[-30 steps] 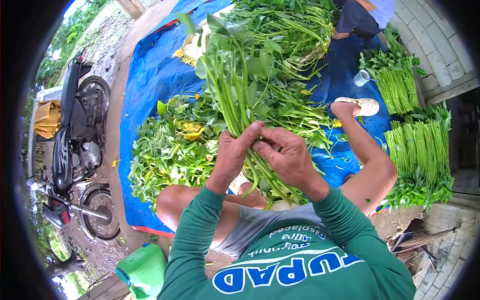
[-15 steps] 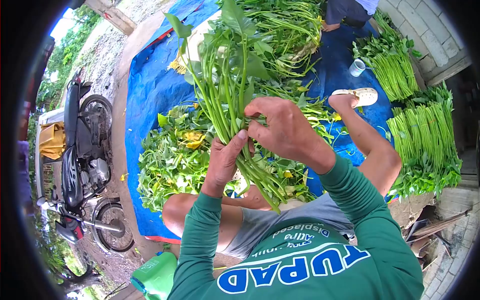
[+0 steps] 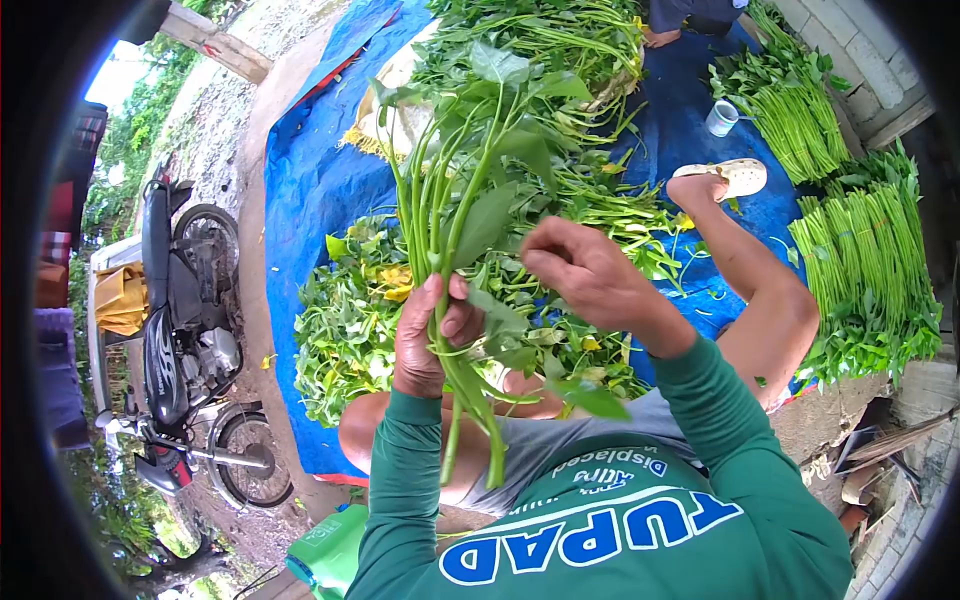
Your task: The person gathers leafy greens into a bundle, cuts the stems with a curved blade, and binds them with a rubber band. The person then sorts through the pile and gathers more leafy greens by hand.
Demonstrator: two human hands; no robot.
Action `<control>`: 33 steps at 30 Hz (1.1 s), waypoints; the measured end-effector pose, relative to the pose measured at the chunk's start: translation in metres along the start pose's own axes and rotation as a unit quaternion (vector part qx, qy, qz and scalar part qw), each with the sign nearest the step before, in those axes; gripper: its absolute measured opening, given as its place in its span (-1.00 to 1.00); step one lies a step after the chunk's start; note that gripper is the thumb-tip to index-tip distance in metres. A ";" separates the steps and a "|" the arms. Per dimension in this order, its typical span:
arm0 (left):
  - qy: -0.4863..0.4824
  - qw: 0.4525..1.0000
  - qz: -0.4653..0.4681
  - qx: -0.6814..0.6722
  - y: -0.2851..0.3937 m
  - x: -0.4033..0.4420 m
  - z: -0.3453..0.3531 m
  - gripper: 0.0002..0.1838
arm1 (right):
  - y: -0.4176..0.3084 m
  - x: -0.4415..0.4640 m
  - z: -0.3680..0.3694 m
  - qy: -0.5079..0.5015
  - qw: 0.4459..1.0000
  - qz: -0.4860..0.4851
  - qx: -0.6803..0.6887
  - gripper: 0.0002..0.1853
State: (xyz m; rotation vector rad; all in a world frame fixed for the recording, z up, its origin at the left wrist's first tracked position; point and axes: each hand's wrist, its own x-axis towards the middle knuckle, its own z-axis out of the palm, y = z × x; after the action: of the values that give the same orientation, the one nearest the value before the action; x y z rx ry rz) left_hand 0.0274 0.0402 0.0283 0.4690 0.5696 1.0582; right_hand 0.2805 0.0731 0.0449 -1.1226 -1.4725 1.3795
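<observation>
My left hand (image 3: 425, 335) is closed around a bunch of water spinach (image 3: 450, 230), held upright over my lap. Its leafy tops point away from me and the cut stem ends hang below the fist. To the right, my right hand (image 3: 595, 275) is apart from the bunch, fingers curled and thumb tucked in; nothing shows between them. A blurred loose leaf (image 3: 590, 398) is in the air below it. Beneath both hands spreads a heap of loose green and yellow leaves (image 3: 345, 345).
A blue tarp (image 3: 320, 180) bears a big pile of uncut stems (image 3: 540, 40). Tied bundles (image 3: 865, 265) stand at the right, near a white cup (image 3: 722, 118). Another person's hand (image 3: 660, 38) shows at the top. A motorcycle (image 3: 190, 340) is at the left, a green container (image 3: 330, 550) below.
My right hand has drawn back rightward from the bunch. My left hand has turned the bunch more upright, its stem ends now hanging lower. A loose leaf has appeared below the right hand.
</observation>
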 end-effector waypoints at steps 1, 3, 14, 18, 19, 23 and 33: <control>-0.012 0.999 -0.006 -0.035 0.002 -0.002 -0.004 -0.63 | 0.003 -0.005 -0.004 0.013 1.000 0.016 -0.014 -0.88; -0.004 0.999 0.007 -0.045 0.003 -0.003 -0.008 -0.62 | 0.005 -0.015 -0.020 0.042 0.999 0.030 0.007 -0.88; -0.101 0.992 -0.007 -0.080 -0.004 0.005 -0.012 -0.56 | -0.016 -0.004 0.032 0.108 0.943 -0.263 -0.173 -0.75; -0.104 0.992 0.000 -0.069 -0.002 0.003 -0.024 -0.56 | -0.008 -0.008 0.042 0.070 0.973 -0.188 -0.113 -0.78; -0.102 0.993 0.004 -0.063 -0.003 0.002 -0.024 -0.56 | -0.007 -0.008 0.043 0.068 0.975 -0.189 -0.097 -0.79; -0.124 0.989 -0.007 -0.082 -0.003 0.002 -0.022 -0.56 | -0.018 0.001 0.044 0.169 0.976 -0.054 0.126 -0.83; -0.092 0.994 -0.007 -0.050 -0.002 -0.004 -0.009 -0.56 | -0.026 0.039 0.011 0.080 0.978 -0.190 0.028 -0.83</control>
State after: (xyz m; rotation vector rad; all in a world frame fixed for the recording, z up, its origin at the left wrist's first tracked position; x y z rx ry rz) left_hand 0.0210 0.0366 0.0211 0.4681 0.3548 1.0135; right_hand 0.2573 0.1070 0.0696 -0.8423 -1.4326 1.0335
